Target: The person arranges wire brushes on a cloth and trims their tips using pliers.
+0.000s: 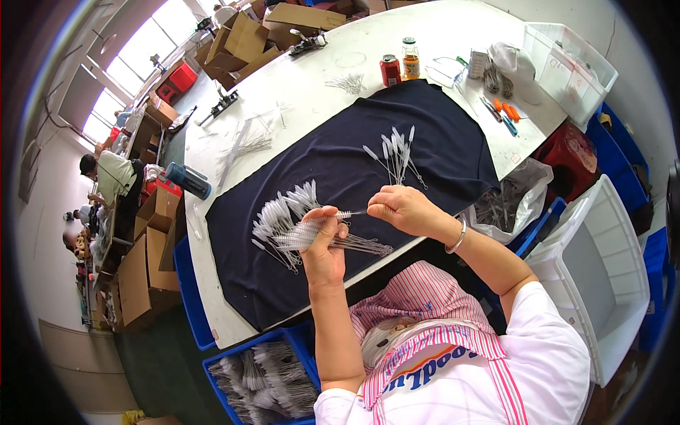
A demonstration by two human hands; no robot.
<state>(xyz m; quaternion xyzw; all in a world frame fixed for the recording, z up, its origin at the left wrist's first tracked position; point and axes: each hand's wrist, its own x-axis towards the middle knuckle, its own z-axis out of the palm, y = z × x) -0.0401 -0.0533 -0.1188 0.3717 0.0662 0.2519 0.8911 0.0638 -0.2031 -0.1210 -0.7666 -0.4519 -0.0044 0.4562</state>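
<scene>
"Hands first: were they together or apart?"

"Apart, though only narrowly, near the middle of the frame. The left hand [327, 244] stood upright, its forearm rising from the lower edge, thumb and fingers closed on a white-bristled brush [344, 214]. The right hand [405, 210] was just beside it, knuckles up, fingertips pinched on the thin wire end."

"And the right arm?"

"Elbow bent at the lower right, forearm slanting up and to the left, with a silvery bangle [459, 237] round the wrist."

"Where was that brush, exactly?"

"Between the hands, nearly level, over the dark cloth [453, 142] spread on the white table [319, 85]."

"Any others near the fingers?"

"A heap of brushes [283, 205] lay on the cloth to the left of the left hand. More bristles and looped wires showed on both sides of that hand; whether it held any of those could not be told. A smaller cluster [398, 152] lay above the right hand, fanned toward the top of the frame, and the blue bin [303, 348] at the lower left held many more."
</scene>
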